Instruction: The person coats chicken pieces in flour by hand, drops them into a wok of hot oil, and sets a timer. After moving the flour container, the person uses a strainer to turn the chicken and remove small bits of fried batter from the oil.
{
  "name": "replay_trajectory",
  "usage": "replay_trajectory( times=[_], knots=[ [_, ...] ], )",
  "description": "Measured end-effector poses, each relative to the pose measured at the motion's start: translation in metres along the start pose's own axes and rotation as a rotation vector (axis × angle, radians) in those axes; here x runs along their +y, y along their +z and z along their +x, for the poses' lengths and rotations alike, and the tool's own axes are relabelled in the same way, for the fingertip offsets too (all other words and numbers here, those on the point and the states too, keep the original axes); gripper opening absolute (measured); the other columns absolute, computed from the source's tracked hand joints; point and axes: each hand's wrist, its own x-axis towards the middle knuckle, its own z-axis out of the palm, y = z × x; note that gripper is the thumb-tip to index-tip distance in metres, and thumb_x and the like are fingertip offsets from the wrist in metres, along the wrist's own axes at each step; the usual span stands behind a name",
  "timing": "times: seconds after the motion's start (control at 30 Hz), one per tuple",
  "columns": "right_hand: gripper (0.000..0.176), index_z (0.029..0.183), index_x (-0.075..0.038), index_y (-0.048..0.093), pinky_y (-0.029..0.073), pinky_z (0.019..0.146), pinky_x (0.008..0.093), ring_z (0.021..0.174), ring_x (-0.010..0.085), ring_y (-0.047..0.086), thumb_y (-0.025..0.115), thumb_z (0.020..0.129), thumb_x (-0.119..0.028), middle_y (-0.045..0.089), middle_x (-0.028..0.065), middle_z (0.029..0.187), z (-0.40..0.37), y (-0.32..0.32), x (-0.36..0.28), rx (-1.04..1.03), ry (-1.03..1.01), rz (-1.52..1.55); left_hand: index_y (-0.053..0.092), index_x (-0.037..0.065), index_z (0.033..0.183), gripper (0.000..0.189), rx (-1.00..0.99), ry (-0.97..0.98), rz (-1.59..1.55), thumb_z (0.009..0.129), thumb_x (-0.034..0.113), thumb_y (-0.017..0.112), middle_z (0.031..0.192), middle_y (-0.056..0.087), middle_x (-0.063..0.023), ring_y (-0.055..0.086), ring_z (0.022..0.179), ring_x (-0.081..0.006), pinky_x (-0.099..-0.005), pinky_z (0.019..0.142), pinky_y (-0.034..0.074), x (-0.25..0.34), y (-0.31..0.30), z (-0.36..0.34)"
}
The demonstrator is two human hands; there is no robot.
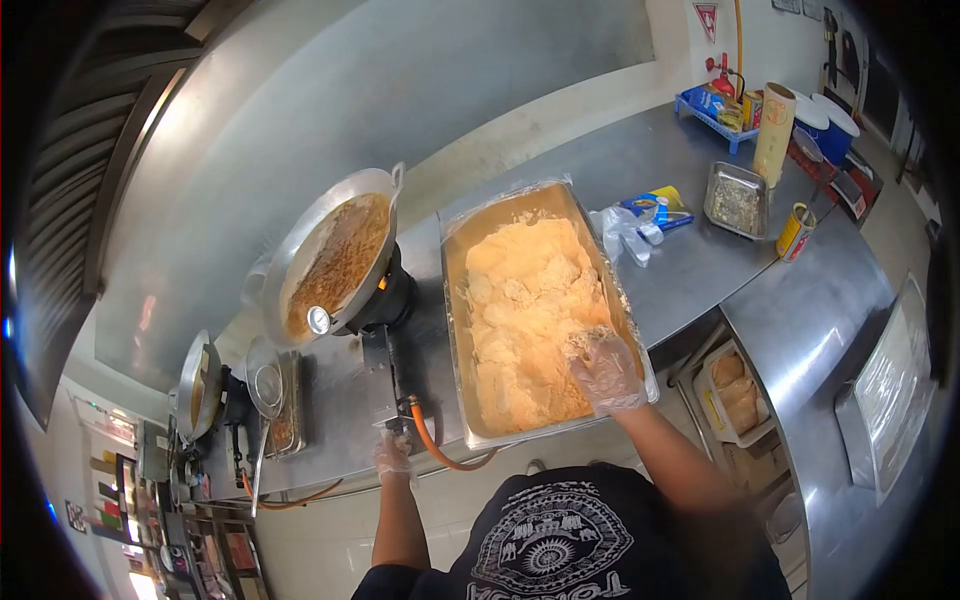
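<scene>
My right hand [607, 374], in a clear plastic glove caked with crumbs, rests in a large metal tray [452, 330] of pale orange breading flour [525, 300]. Its fingers curl into the flour, and whatever they hold is hidden by coating. Lumpy coated pieces lie half buried near the middle of the tray. My left hand [393, 456], also gloved, is at the gas valve [392, 420] of the burner, fingers closed around it. Above that burner [385, 300], where a flame shows, sits a wide wok [345, 190] of bubbling brown oil [340, 260]. A dial thermometer [318, 319] is at its rim.
An orange gas hose [435, 445] loops below the valve. A strainer [267, 388] and a second wok [196, 385] stand left. Plastic bags [625, 235], a small metal pan [737, 200], a can [796, 232] and a plastic wrap roll [774, 135] are on the right.
</scene>
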Motion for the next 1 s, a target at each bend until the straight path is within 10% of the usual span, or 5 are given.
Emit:
replay_trajectory(
  times=[0.1,0.4,0.63,0.83,1.0],
  knots=[
    [0.018,0.065,-0.007,0.050,0.045,0.055,0.0444,0.057,0.0355,0.052,0.064,0.073,-0.014,0.048,0.0145,0.060,-0.002,0.004,0.003,0.028,0.005,0.016,0.062,-0.001,0.091,0.033,0.012,0.089,0.426,0.093,0.031,0.058,0.080,0.063,-0.0073,0.060,0.067,-0.0123,-0.0265,0.054,0.046,0.013,0.001,-0.011],
    [0.022,0.075,-0.002,0.060,0.047,0.064,0.0476,0.069,0.0403,0.057,0.065,0.079,-0.022,0.057,0.0206,0.069,-0.002,-0.006,-0.005,-0.170,0.173,-0.057,0.061,0.002,0.098,0.027,-0.056,-0.048,-0.181,0.091,0.027,0.067,0.078,0.064,-0.0062,0.061,0.065,-0.0151,-0.0280,0.054,0.047,-0.014,-0.012,0.014],
    [0.032,0.085,0.000,0.065,0.050,0.076,0.0474,0.084,0.0406,0.063,0.062,0.084,-0.032,0.064,0.0251,0.086,0.058,-0.011,-0.009,-0.484,0.492,-0.204,0.059,0.007,0.088,0.027,0.205,0.057,0.025,0.092,0.033,0.065,0.069,0.057,-0.0011,0.051,0.055,-0.0112,-0.0250,0.048,0.040,0.046,-0.026,-0.025],
    [0.029,0.089,-0.001,0.069,0.052,0.081,0.0429,0.091,0.0348,0.065,0.059,0.085,-0.028,0.068,0.0191,0.088,0.151,0.039,0.021,-0.624,0.108,-0.512,0.058,0.007,0.079,0.034,0.314,0.193,0.097,0.092,0.037,0.066,0.061,0.051,0.0019,0.047,0.052,-0.0098,-0.0270,0.046,0.035,0.107,-0.020,-0.034],
    [0.030,0.091,-0.003,0.070,0.052,0.082,0.0422,0.092,0.0323,0.066,0.057,0.085,-0.030,0.069,0.0183,0.092,0.169,0.119,0.038,-0.714,-0.102,-0.560,0.062,0.004,0.085,0.033,0.105,-0.131,0.085,0.092,0.037,0.065,0.062,0.056,-0.0026,0.052,0.053,-0.0133,-0.0276,0.051,0.044,0.037,-0.026,-0.006]
  ],
)
